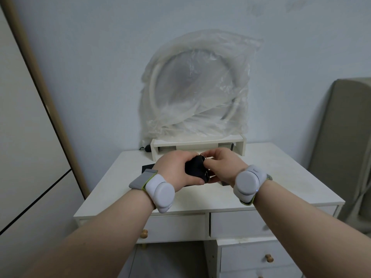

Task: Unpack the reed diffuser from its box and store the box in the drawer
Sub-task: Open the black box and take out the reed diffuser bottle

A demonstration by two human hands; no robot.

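Both my hands meet above the middle of the white dressing table [281, 177]. My left hand [176, 170] is wrapped around a small black cloth pouch [195, 169], and my right hand [219, 165] pinches the pouch's top edge, where pale threads show. What the pouch contains is hidden. A flat black piece [147, 168], probably part of the box, lies on the table behind my left wrist. Another dark corner [224, 183] shows under my right wrist. The drawers [176, 227] along the table's front are closed.
A round mirror wrapped in clear plastic [196, 87] stands on a low white shelf riser [198, 145] at the back of the table. A dark cable [146, 148] lies left of the riser. A grey-green chair [345, 137] stands on the right. A wooden-framed panel [40, 117] leans at left.
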